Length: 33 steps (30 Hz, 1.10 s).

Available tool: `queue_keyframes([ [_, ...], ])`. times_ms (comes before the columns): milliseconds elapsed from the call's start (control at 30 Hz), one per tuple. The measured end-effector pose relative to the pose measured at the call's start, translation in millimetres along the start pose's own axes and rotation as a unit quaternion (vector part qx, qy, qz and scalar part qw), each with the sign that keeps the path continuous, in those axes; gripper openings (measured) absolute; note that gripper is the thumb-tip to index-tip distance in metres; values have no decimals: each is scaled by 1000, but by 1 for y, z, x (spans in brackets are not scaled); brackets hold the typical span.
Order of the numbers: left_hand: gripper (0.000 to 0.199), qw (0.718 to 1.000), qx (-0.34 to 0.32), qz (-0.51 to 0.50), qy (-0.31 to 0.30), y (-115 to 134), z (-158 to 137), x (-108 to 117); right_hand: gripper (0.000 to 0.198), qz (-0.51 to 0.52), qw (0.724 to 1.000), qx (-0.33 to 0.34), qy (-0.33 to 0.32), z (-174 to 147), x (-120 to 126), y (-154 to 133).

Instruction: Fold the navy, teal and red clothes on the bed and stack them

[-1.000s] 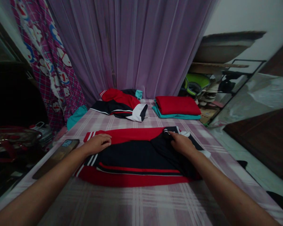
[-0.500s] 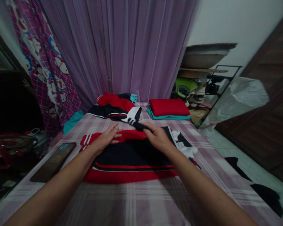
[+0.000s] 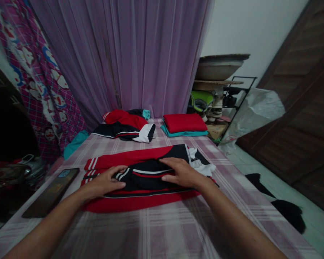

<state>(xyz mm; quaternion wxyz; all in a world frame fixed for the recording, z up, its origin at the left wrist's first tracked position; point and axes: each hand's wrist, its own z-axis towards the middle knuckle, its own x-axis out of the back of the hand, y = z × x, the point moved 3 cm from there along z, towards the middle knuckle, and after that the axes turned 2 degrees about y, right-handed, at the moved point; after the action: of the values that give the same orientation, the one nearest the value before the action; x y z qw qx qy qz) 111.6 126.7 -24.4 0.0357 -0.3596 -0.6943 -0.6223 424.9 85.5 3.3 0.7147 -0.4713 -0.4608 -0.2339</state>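
A red and navy jacket (image 3: 148,185) with a white collar lies on the plaid cloth in front of me. One navy sleeve (image 3: 151,173) with white and red piping is laid across its middle, the white-striped cuff pointing left. My left hand (image 3: 105,182) rests at that cuff, thumb and fingers apart. On the sleeve's right part lies my right hand (image 3: 179,173), its fingers spread too. The other sleeve, red with white stripes at the cuff, runs along the jacket's far side.
A dark phone (image 3: 52,192) lies left of the jacket. Behind are a crumpled red and navy garment (image 3: 124,126) and a folded red bundle (image 3: 185,123) on teal cloth. A purple curtain (image 3: 132,57) hangs at the back; a cluttered rack (image 3: 218,97) stands right.
The navy sleeve, held up by my right hand before, now lies flat across the jacket with its cuff to the left. Both hands have come down onto it. The view has shifted slightly.
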Motion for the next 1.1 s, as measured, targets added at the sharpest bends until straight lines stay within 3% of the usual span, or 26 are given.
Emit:
queue_keyframes([
  [133,63,983,-79,162,-9,-10,-13,-7,73,-34,992,-107,-50,-37,10,70],
  [267,50,967,-110,229,29,-8,-13,-10,45,-99,986,-134,-13,-44,9,108],
  [433,39,976,-86,178,94,-5,-6,-7,38,-126,986,-106,-20,-30,8,114],
  [600,31,969,-76,80,219,12,-11,2,41,-149,981,-108,-66,-25,16,111],
  [800,32,912,-125,-72,383,47,-31,39,37,-56,996,-64,10,-23,24,115],
  [900,35,897,-127,-101,412,51,-29,48,33,-43,996,-61,46,-12,24,121],
  [1100,31,866,-134,-93,473,39,-13,70,28,-93,981,-122,117,32,36,127],
])
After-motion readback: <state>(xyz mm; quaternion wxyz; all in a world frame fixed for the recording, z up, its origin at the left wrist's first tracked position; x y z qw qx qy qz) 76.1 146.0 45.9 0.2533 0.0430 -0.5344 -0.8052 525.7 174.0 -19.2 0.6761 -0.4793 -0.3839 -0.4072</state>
